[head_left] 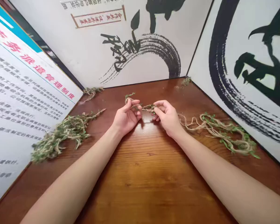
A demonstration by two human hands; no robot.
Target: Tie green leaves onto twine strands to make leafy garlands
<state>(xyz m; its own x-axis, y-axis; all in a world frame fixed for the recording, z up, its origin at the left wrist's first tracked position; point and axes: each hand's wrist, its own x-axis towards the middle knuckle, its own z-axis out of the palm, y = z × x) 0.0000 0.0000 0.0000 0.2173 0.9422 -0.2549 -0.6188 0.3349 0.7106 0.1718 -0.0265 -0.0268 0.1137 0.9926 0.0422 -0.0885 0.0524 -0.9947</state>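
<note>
"One brown surface [135, 186]?"
"Yes: leafy heap [60, 135] left, loose tangle [231, 133] right; between them, left hand [128, 117] with grip loosely closed on a leafy string [148, 108], right hand [167, 116] pinching it."
"Handling?"
"Probably light, limp, snag-prone; best pinched where leaves thin out."
"Hidden?"
"Right wrist [179, 134] covers any link to the tangle."

Tabletop [140, 180] glossy, grained wood; twine [147, 109] rough, fibrous; back panel [144, 71] smooth, matt.
</note>
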